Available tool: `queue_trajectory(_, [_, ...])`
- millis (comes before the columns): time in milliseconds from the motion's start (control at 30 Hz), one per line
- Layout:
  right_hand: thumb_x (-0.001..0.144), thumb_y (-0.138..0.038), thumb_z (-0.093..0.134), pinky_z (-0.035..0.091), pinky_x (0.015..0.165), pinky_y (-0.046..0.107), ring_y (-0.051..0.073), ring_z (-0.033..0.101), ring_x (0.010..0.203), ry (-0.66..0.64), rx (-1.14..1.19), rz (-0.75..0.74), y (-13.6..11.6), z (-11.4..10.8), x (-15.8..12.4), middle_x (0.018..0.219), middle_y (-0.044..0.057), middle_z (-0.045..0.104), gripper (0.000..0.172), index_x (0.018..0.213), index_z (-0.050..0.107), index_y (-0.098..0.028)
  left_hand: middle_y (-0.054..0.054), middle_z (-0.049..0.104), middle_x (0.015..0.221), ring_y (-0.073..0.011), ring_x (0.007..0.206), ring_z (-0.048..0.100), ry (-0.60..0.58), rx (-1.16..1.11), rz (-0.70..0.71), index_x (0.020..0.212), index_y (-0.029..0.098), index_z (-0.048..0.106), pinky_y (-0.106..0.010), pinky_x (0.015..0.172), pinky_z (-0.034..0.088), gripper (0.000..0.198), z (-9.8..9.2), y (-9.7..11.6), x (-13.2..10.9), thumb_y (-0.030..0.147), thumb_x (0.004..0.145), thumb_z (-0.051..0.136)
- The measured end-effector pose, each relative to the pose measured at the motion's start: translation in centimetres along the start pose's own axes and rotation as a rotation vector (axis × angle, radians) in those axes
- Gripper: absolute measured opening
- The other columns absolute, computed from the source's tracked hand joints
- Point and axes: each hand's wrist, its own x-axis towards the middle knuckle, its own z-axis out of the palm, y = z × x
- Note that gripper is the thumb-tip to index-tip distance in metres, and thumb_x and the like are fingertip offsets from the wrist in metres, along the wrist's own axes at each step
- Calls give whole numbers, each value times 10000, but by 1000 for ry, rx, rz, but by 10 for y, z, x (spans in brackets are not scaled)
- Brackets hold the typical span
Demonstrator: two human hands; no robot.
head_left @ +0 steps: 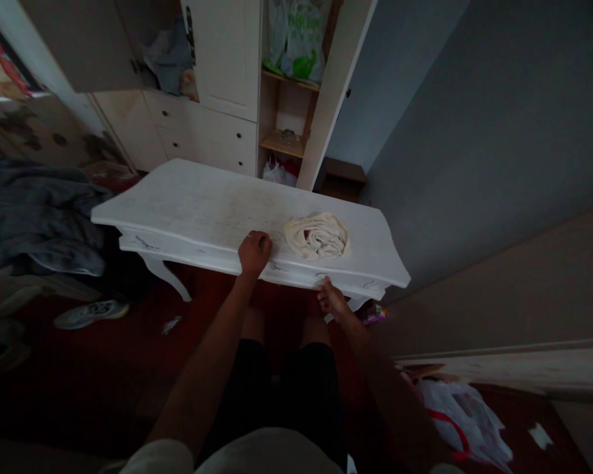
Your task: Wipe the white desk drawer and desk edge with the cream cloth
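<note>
A white table (202, 191) with curved legs stands in front of me, its top smudged and worn. My left hand (255, 251) is closed in a fist and rests at the table's front edge; nothing shows in it. To its right on the tabletop lies a loosely coiled cream cloth (323, 236), apart from both hands. Below the cloth, my right hand (332, 297) is closed, thumb and fingers pinched at a small pale knob (321, 279) on the drawer front. The light is dim, and the fingers partly hide the knob.
Behind the table stands a white wardrobe (227, 59) with an open door and bags on its shelves. Dark clothing (34, 204) is heaped at the left, above a shoe (91, 314) on the floor. A plastic bag (467, 415) lies at lower right, near the wall.
</note>
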Motion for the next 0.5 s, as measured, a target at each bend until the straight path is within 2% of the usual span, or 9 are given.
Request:
queue_trajectory(67, [780,-618,639,250,384,222,83,368,360,0,-107,-192,-8,-2,-8,420,-45,476,455,643,613,-184,-120,687,936,-247,880,646,5,-3,12,887,190,659,-357,810,482,190,0,-1,0,254,857,483])
queue_trajectory(167, [784,-549,645,222,399,233,85,297,372,80,-198,-494,-31,-5,-24,360,-74,348,420,546,582,-208,-111,686,938,-242,882,645,-2,-15,31,893,196,656,-361,825,483,184,0,-3,-1,245,859,482])
queue_trajectory(300, [836,-469,594,314,446,240,98,368,419,89,-263,-741,-72,-10,-38,417,-64,417,358,602,605,-198,-100,679,916,-234,877,643,-16,-36,70,885,188,655,-363,830,486,190,0,-8,-1,244,857,476])
queue_trajectory(333, [859,-442,566,366,483,248,108,419,447,91,-286,-822,-83,-11,-38,452,-55,465,326,660,630,-192,-99,678,909,-233,872,642,-12,-46,80,881,184,656,-361,827,487,191,0,-9,-2,247,856,478])
queue_trajectory(400, [886,-398,528,468,611,285,139,544,576,100,-334,-985,-102,-10,-30,610,-20,597,262,909,677,-184,-95,680,908,-229,869,642,-3,-70,92,876,183,658,-357,826,490,186,0,-11,-2,250,851,487])
queue_trajectory(467, [891,-392,524,512,782,353,180,623,798,109,-414,-1131,-118,-5,-15,889,45,676,389,1218,592,-191,-87,684,914,-226,876,643,1,-95,90,875,190,657,-355,828,494,174,-1,-13,-2,247,844,496])
queue_trajectory(500, [892,-406,528,502,868,395,204,624,925,118,-479,-1191,-125,-2,-7,1035,82,665,474,1317,523,-196,-84,686,913,-225,876,644,4,-107,85,873,193,656,-353,827,497,168,-1,-13,-2,243,841,498])
